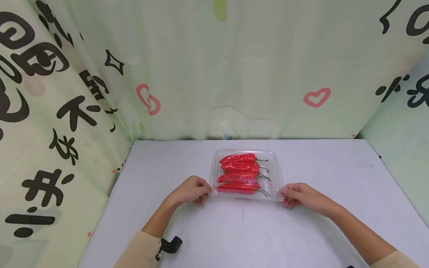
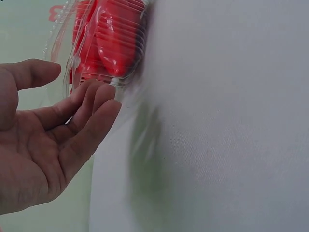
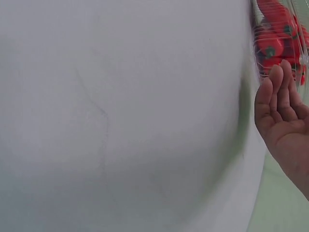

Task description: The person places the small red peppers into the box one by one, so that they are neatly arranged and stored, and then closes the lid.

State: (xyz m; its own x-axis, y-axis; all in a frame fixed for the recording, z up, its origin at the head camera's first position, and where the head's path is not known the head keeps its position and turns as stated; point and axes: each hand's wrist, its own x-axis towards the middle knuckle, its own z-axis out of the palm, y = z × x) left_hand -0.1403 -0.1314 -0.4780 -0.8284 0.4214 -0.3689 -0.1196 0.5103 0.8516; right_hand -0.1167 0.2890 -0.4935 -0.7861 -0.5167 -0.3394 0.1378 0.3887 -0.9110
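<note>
A clear plastic lidded box (image 1: pixel 246 199) lies on the table, its lid down over several long red peppers (image 1: pixel 239 167) with thin dark stems. At the box's front left corner is my left hand (image 1: pixel 193 190). In the left wrist view a gap shows between the thumb (image 2: pixel 41 73) and the loosely bent fingers (image 2: pixel 89 130), which are right at the box's edge. My right hand (image 1: pixel 301 197) is at the front right corner, fingertips overlapping the rim. Its fingers (image 3: pixel 285 92) are gently bent beside the box in the right wrist view; the thumb is out of that view.
The box stands on a white table (image 1: pixel 241 238). Pale green curtains (image 1: pixel 234 74) with black characters and pink hearts hang behind it and along both sides. A black strap-on device (image 1: pixel 171 245) sits at the left sleeve.
</note>
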